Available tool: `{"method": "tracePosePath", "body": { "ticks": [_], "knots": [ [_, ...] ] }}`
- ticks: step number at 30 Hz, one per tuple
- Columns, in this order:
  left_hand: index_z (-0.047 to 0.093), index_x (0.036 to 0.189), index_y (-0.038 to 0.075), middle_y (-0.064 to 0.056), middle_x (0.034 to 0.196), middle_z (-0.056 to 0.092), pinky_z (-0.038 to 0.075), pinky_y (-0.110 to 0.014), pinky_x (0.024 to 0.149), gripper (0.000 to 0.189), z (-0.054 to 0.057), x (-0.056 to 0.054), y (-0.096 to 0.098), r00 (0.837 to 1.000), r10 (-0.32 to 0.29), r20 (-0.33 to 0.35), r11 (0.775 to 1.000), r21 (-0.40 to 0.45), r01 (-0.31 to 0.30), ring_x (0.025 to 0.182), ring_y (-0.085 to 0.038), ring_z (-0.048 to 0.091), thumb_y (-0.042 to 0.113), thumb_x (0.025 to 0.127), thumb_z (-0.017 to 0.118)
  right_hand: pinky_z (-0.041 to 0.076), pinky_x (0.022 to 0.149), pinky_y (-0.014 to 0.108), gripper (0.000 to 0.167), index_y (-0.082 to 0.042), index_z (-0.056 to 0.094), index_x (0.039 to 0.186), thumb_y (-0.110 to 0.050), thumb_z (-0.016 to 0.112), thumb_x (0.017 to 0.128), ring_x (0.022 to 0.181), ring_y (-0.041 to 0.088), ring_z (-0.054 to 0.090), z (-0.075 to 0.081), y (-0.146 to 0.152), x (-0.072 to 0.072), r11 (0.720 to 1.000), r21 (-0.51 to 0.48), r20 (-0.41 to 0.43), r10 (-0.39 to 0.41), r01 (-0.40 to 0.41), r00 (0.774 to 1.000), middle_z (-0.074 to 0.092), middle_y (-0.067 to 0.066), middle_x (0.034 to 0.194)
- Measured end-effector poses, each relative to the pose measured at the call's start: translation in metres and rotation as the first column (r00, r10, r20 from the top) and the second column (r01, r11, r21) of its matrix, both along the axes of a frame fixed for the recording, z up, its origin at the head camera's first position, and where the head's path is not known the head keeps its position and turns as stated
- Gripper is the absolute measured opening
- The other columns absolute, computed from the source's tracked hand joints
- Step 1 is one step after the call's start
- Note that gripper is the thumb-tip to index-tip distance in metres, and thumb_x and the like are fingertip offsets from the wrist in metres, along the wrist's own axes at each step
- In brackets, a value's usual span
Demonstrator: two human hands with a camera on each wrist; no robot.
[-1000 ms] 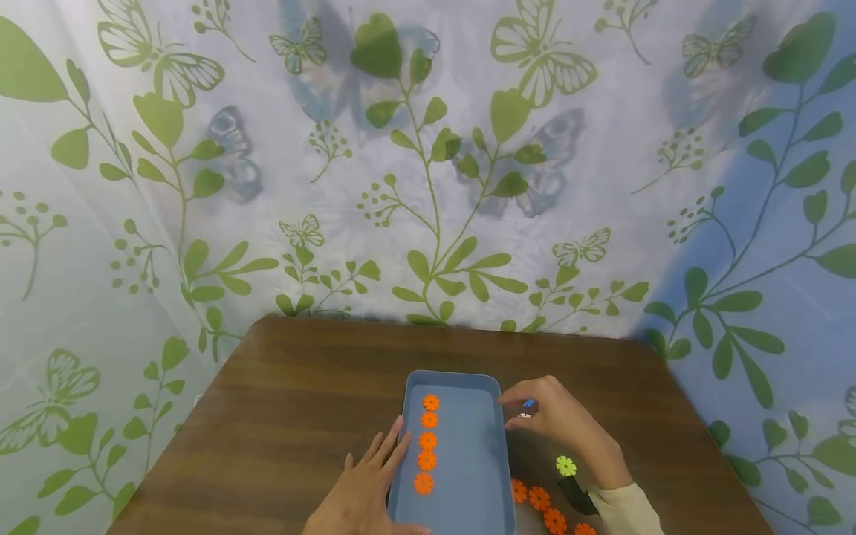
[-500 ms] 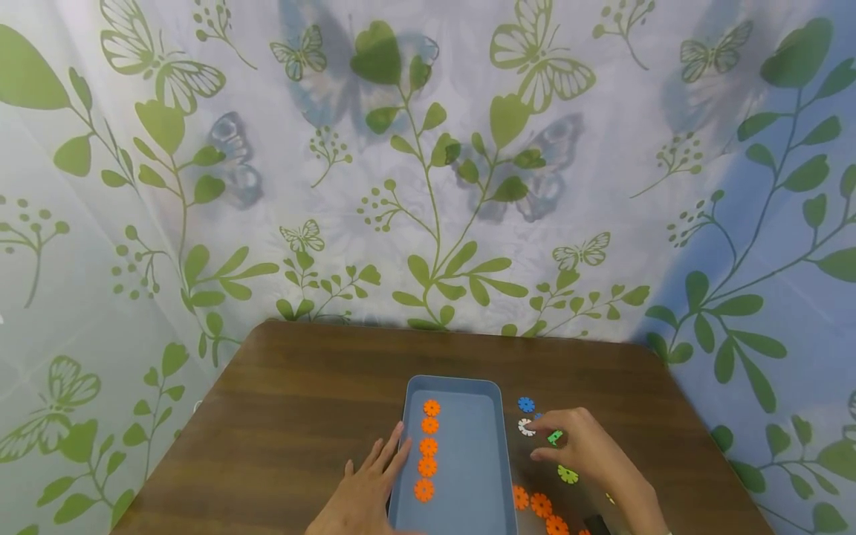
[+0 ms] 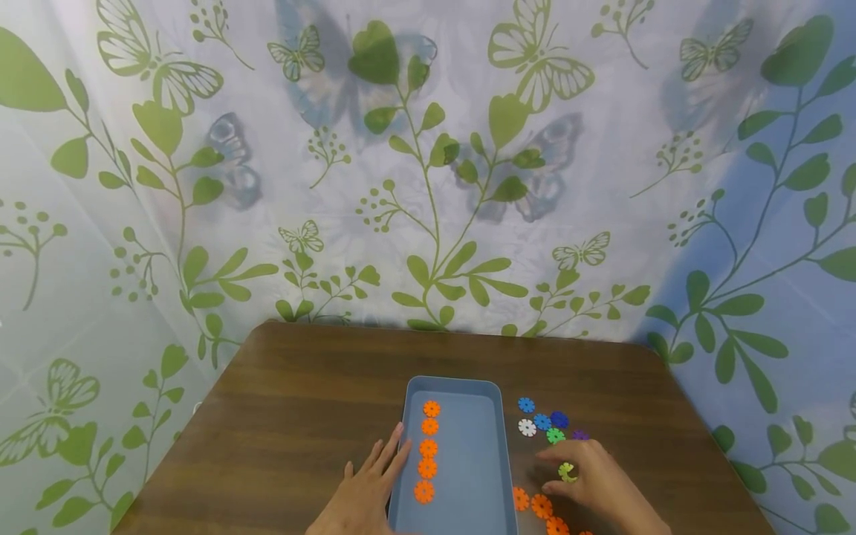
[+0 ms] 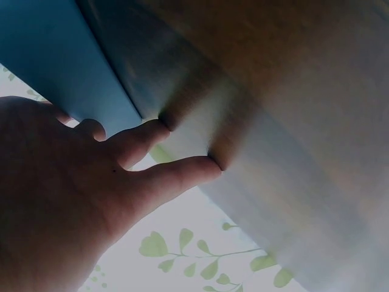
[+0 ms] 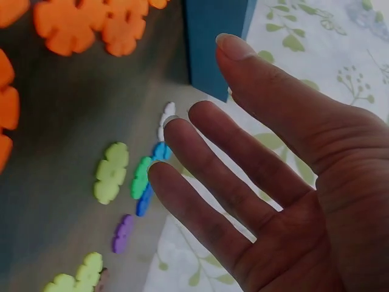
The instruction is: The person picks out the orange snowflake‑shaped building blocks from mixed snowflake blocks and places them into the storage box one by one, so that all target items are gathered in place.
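My left hand (image 3: pixel 364 487) rests with spread fingers along the left side of a blue-grey tray (image 3: pixel 471 446). Inside that tray, several orange notched, flower-shaped plastic discs (image 3: pixel 428 448) form a column near its left wall. Right of the tray, my right hand (image 3: pixel 595 479) hovers over the table around a yellow-green disc (image 3: pixel 567 472), which its fingers partly cover in the head view. From the right wrist view, thumb and fingers (image 5: pixel 206 198) are apart with nothing between them; the yellow-green disc (image 5: pixel 112 173) lies on the table beyond them.
Beyond the right hand lie a white disc (image 3: pixel 527 428), a green one (image 3: pixel 555 435), a purple one (image 3: pixel 579 436) and several blue discs (image 3: pixel 542 421). More orange discs (image 3: pixel 542 506) lie by the tray's lower right. A patterned curtain (image 3: pixel 428 186) hangs behind the wooden table (image 3: pixel 321 386).
My right hand has come nearer, from beside the blue and white discs, past the green one, to the yellow-green disc. The left hand stays on the tray.
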State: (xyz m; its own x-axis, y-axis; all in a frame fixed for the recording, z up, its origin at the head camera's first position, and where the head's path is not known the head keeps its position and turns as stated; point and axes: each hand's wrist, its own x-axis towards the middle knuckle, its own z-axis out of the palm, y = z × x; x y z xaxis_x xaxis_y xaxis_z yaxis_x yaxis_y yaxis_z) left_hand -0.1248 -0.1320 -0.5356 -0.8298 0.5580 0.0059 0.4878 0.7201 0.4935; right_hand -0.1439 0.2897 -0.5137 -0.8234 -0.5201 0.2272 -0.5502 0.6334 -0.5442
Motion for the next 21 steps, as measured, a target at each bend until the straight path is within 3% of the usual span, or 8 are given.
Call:
{"method": "tracePosePath", "body": {
  "ticks": [9,15,21],
  "knots": [
    [0.024,0.173,0.013,-0.012,0.182,0.008,0.029,-0.097,0.092,0.124,0.0032,0.0022,0.0044,0.999,0.046,0.023,0.999,0.009,-0.046,0.155,-0.054,0.034,0.074,0.081,0.08,0.063,0.071,0.035,0.032,-0.002,0.083,0.105,-0.018,0.096,0.081,0.088,0.016,0.077,-0.0071,-0.0035,0.0062,0.999,-0.03,0.009,0.016,-0.016,1.0,0.083,0.009,0.101],
    [0.025,0.173,0.014,-0.01,0.182,0.01,0.019,-0.097,0.099,0.127,0.0082,0.0043,0.0072,0.997,0.068,0.029,0.998,0.009,-0.068,0.157,-0.052,0.032,0.077,0.078,0.081,0.062,0.072,0.032,0.031,-0.007,0.083,0.109,-0.023,0.093,0.085,0.09,0.012,0.073,-0.0063,-0.0063,0.0091,0.999,-0.041,0.14,-0.025,0.031,0.99,0.081,0.004,0.103],
    [0.022,0.174,0.018,-0.004,0.183,0.006,0.021,-0.095,0.102,0.129,0.0092,0.0074,0.0057,0.991,0.098,0.091,0.995,-0.004,-0.098,0.16,-0.049,0.029,0.08,0.077,0.079,0.062,0.073,0.032,0.03,-0.007,0.082,0.111,-0.023,0.092,0.087,0.089,0.01,0.071,-0.0086,-0.0097,0.0082,0.999,-0.037,0.197,-0.015,0.023,0.98,0.08,0.003,0.102]
  ]
}}
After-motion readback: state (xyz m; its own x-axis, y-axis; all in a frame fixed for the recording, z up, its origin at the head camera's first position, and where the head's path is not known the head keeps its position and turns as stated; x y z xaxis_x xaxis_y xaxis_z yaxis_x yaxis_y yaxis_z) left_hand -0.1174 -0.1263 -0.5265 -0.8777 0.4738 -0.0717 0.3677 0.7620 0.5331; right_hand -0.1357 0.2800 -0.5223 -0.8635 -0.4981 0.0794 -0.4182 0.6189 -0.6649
